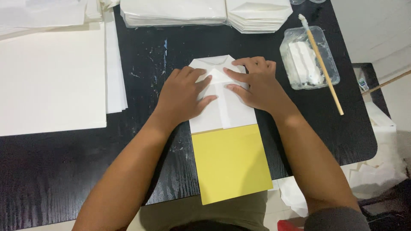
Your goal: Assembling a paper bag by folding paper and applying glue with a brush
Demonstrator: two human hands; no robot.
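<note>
A white folded paper (231, 113) lies on the black table (64, 167), wrapped around the far end of a yellow card (231, 162) that sticks out toward me. My left hand (184, 96) lies flat on the paper's left side, fingers spread. On the paper's right side my right hand (257, 83) presses down, its forefinger pointing left along a folded flap near the top. Both hands push down on the folds; neither lifts anything.
A large stack of white sheets (51, 77) lies at the left. Piles of folded white paper (205, 13) sit at the far edge. A clear plastic tub of white paste (308, 60) with a wooden brush stick (325, 72) across it stands at the right.
</note>
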